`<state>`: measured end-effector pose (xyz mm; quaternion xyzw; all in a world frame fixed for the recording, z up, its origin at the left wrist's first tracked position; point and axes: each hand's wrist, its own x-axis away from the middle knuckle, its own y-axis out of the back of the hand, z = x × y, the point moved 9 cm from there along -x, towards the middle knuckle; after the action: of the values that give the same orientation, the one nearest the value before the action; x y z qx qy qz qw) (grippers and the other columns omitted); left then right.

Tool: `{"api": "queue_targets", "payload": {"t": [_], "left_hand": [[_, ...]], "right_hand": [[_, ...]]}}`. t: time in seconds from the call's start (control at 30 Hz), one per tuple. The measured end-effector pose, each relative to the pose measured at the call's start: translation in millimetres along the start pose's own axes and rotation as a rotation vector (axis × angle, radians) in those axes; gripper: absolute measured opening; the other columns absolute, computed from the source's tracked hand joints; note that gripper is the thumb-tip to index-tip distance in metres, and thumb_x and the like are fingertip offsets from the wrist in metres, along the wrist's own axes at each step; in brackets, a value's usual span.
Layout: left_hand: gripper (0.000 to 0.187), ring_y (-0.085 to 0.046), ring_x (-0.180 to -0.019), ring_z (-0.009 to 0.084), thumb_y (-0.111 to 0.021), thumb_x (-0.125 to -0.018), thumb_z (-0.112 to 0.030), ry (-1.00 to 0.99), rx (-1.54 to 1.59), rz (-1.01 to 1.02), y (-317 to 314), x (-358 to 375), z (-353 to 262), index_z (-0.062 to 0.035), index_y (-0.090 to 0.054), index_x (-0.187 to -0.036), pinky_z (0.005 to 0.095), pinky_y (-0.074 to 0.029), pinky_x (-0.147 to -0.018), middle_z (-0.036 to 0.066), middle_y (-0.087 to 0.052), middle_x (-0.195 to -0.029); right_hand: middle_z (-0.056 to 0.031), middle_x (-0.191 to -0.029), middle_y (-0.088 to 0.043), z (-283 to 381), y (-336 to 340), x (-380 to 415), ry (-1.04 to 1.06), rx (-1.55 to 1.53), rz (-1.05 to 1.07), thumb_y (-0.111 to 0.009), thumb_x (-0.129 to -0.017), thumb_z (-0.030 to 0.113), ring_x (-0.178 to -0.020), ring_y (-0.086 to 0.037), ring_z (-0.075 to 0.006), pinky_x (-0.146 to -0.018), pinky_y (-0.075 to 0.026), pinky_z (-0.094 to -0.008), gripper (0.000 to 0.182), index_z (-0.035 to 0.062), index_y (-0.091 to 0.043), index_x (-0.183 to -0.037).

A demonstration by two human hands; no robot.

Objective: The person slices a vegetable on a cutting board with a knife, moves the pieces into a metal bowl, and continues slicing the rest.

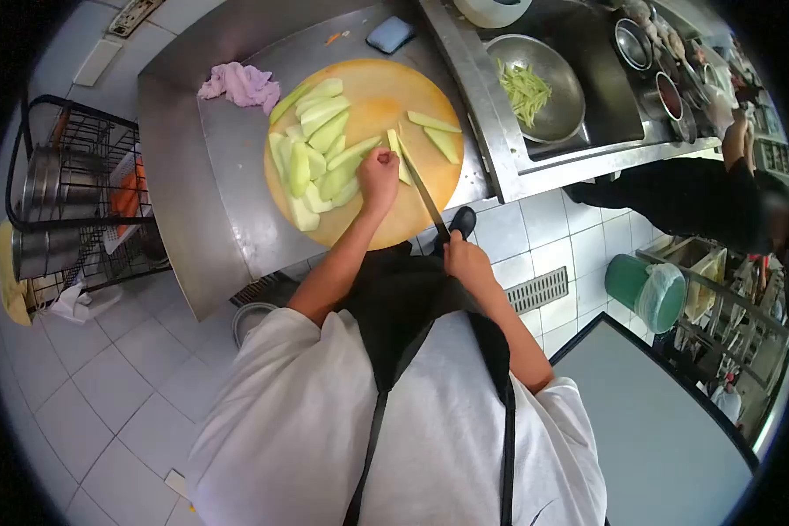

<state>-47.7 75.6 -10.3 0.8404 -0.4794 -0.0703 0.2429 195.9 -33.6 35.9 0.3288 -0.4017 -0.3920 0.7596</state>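
Observation:
My right hand (469, 262) grips the handle of a knife (425, 195), whose blade points away over the round wooden cutting board (373, 92). Along the blade lies a pale green vegetable slice (394, 145). Just left of it my left hand (379, 182) is closed with curled fingers; whether they hold anything is hidden. Beside that hand, the board's left half carries a heap of pale green vegetable wedges (323, 114). Two cut slices (441, 143) rest apart on its right side.
A pink cloth (240, 86) and a blue sponge (390, 34) lie on the steel counter (210, 167). To the right, a metal bowl (568, 96) contains green strips (524, 92). Another person (675, 197) stands at the right; a green bin (627, 285) is on the floor.

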Motion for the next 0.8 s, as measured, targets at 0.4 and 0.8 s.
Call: {"api": "queue_targets", "payload": {"t": [0.4, 0.8], "left_hand": [[0.025, -0.07, -0.081, 0.0389, -0.073, -0.087, -0.022, -0.033, -0.209, 0.131, 0, 1, -19, -0.0005, -0.066, -0.099, 0.0482, -0.054, -0.076, 0.02, -0.072, -0.083], [0.034, -0.071, -0.087, 0.0377, -0.081, -0.083, -0.027, -0.01, -0.178, 0.191, -17, 4, -13, -0.0032, -0.068, -0.104, 0.0461, -0.055, -0.078, 0.018, -0.074, -0.09]], "right_hand": [[-0.0266, -0.071, -0.066, -3, 97, 47, -0.089, 0.017, -0.073, -0.059, -0.098, 0.02, -0.067, -0.067, -0.0464, -0.064, -0.054, -0.0565, 0.02, 0.0006, -0.055, -0.098], [-0.0255, -0.07, -0.066, -5, 66, 41, 0.021, -0.041, -0.051, -0.06, -0.097, 0.019, -0.068, -0.067, -0.0463, -0.065, -0.053, -0.0561, 0.019, 0.0009, -0.058, -0.1]]}}
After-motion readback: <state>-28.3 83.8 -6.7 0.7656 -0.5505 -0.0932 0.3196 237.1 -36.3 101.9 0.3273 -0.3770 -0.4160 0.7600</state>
